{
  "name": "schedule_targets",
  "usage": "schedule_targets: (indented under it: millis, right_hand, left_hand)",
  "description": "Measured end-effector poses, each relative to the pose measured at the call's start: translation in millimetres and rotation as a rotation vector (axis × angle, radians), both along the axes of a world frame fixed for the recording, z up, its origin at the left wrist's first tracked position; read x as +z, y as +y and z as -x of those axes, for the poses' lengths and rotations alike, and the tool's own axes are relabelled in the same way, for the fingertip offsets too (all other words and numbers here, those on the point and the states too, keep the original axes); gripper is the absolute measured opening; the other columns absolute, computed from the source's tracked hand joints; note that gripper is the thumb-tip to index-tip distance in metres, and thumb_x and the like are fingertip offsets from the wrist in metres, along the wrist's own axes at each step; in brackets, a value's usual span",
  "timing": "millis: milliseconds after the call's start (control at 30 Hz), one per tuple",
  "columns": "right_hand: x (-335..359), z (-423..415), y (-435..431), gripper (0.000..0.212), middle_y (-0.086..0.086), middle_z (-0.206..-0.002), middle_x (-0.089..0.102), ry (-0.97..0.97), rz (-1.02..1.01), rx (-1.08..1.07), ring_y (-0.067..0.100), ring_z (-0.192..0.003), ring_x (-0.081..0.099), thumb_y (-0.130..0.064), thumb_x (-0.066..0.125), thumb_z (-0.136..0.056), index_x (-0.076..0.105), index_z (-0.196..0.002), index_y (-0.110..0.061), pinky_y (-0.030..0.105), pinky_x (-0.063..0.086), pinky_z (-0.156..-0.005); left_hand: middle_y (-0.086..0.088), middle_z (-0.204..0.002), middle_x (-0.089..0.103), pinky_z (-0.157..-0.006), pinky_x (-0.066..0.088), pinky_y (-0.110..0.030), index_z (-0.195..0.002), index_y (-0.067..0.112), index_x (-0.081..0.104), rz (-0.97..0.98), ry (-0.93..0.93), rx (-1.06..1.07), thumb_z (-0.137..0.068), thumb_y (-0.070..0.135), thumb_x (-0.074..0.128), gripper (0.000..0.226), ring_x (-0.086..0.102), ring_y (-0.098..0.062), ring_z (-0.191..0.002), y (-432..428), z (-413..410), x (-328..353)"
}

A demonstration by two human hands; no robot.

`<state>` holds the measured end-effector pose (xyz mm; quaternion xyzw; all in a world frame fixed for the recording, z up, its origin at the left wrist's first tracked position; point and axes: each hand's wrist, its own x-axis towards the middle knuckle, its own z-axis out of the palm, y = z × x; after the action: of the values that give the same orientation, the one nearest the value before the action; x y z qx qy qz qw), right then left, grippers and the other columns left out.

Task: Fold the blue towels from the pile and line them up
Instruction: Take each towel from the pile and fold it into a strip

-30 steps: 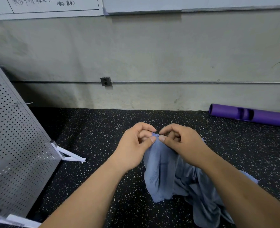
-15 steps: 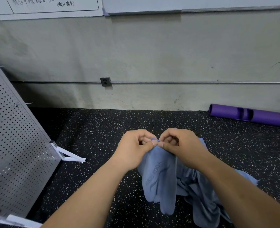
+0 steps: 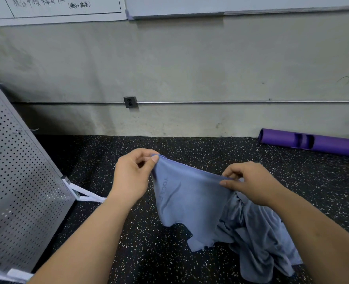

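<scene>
At the far left edge a perforated metal panel leans on the speckled black floor, with its white bracket foot sticking out toward the middle. Just right of that foot, the person's left hand is raised above the floor, its thumb and forefinger pinching one top corner of a blue towel and its other fingers curled in. The towel's upper edge runs taut from that corner down and to the right. The cloth hangs below this edge, faint lettering shows near its left side, and its ragged lower hem is close to the floor. Whether the hem touches the floor cannot be told. The right hand grips the same upper edge further along, with the thumb on the near face and the fingers bent over the top. The two hands are well apart. Under the right forearm, the pile of blue towels lies crumpled on the floor, and the hanging towel overlaps its left side. Far right, against the base of the grey wall, lies a purple tube, well apart from the pile.
</scene>
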<state>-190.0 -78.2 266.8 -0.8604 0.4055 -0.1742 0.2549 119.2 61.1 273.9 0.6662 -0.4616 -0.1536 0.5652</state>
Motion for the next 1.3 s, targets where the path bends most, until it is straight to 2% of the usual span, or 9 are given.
schedule_targets:
  millis: [133, 300, 467, 567, 700, 967, 1100, 1200, 1300]
  right_hand:
    - [0, 16, -7, 0.009, -0.022, -0.080, 0.073, 0.081, 0.111, -0.048, -0.003, -0.080, 0.066, -0.046, 0.083, -0.087, 0.078, -0.088, -0.039, 0.026, 0.051, -0.075]
    - [-3, 32, -18, 0.009, -0.023, -0.089, 0.068, 0.166, 0.223, -0.110, 0.010, -0.096, 0.054, -0.048, 0.080, -0.089, 0.073, -0.089, -0.044, 0.034, 0.045, -0.079]
    - [-3, 35, -21, 0.007, -0.019, -0.096, 0.066, 0.170, 0.404, -0.195, 0.012, -0.100, 0.043, -0.037, 0.076, -0.094, 0.077, -0.101, -0.036, 0.038, 0.048, -0.088]
    - [-2, 33, -20, 0.010, -0.010, -0.103, 0.065, 0.089, 0.498, -0.276, 0.017, -0.102, 0.045, -0.030, 0.076, -0.094, 0.080, -0.102, -0.027, 0.041, 0.051, -0.088]
    - [0, 32, -18, 0.008, -0.010, -0.114, 0.064, 0.020, 0.494, -0.334, 0.020, -0.106, 0.050, -0.030, 0.074, -0.096, 0.080, -0.101, -0.028, 0.038, 0.053, -0.082]
    - [5, 32, -15, 0.011, -0.009, -0.105, 0.075, -0.121, 0.460, -0.341, 0.015, -0.094, 0.068, -0.024, 0.076, -0.096, 0.081, -0.105, -0.025, 0.037, 0.056, -0.088]
    - [10, 34, -10, 0.011, -0.013, -0.098, 0.077, -0.242, 0.398, -0.350, 0.006, -0.086, 0.069, -0.019, 0.081, -0.093, 0.083, -0.101, -0.026, 0.026, 0.055, -0.087]
    - [14, 35, -7, 0.013, -0.014, -0.092, 0.076, -0.292, 0.334, -0.373, -0.003, -0.083, 0.067, -0.018, 0.083, -0.090, 0.083, -0.100, -0.026, 0.003, 0.045, -0.080]
    - [19, 36, -5, 0.024, -0.014, -0.087, 0.074, -0.354, 0.246, -0.388, -0.004, -0.083, 0.065, -0.018, 0.085, -0.088, 0.081, -0.108, -0.029, -0.002, 0.042, -0.075]
  left_hand:
    - [0.002, -0.088, 0.080, -0.080, 0.054, -0.023, -0.098, 0.023, 0.079, 0.072, 0.065, 0.065, -0.097, 0.013, 0.076, 0.010, 0.072, -0.006, -0.083, 7, -12, 3]
    - [-0.001, -0.086, 0.079, -0.076, 0.052, -0.014, -0.098, 0.019, 0.079, 0.151, 0.134, 0.155, -0.098, 0.012, 0.076, 0.008, 0.069, -0.003, -0.079, 17, -26, 5]
    - [0.001, -0.084, 0.078, -0.072, 0.051, -0.014, -0.097, 0.020, 0.079, 0.125, 0.111, 0.157, -0.097, 0.013, 0.077, 0.007, 0.066, -0.005, -0.076, 20, -27, 3]
    - [0.000, -0.088, 0.077, -0.076, 0.052, -0.017, -0.097, 0.022, 0.079, 0.123, 0.073, 0.152, -0.097, 0.014, 0.076, 0.008, 0.067, -0.007, -0.081, 20, -29, 2]
    - [0.000, -0.090, 0.076, -0.081, 0.052, -0.026, -0.097, 0.025, 0.078, 0.124, 0.015, 0.160, -0.098, 0.016, 0.075, 0.009, 0.065, -0.009, -0.081, 20, -33, 0]
    - [0.005, -0.090, 0.079, -0.090, 0.060, -0.038, -0.096, 0.025, 0.081, 0.068, 0.008, 0.148, -0.092, 0.018, 0.082, 0.009, 0.074, -0.016, -0.088, 19, -45, -5]
    - [0.004, -0.089, 0.079, -0.089, 0.061, -0.038, -0.097, 0.024, 0.082, 0.025, 0.013, 0.124, -0.091, 0.015, 0.083, 0.010, 0.074, -0.014, -0.085, 21, -50, -8]
    - [0.005, -0.086, 0.078, -0.086, 0.060, -0.036, -0.095, 0.024, 0.081, -0.015, -0.034, 0.108, -0.091, 0.012, 0.083, 0.012, 0.072, -0.012, -0.081, 22, -51, -8]
    - [0.009, -0.084, 0.077, -0.082, 0.060, -0.036, -0.091, 0.028, 0.079, -0.056, -0.140, 0.124, -0.091, 0.013, 0.083, 0.016, 0.074, -0.013, -0.081, 23, -52, -9]
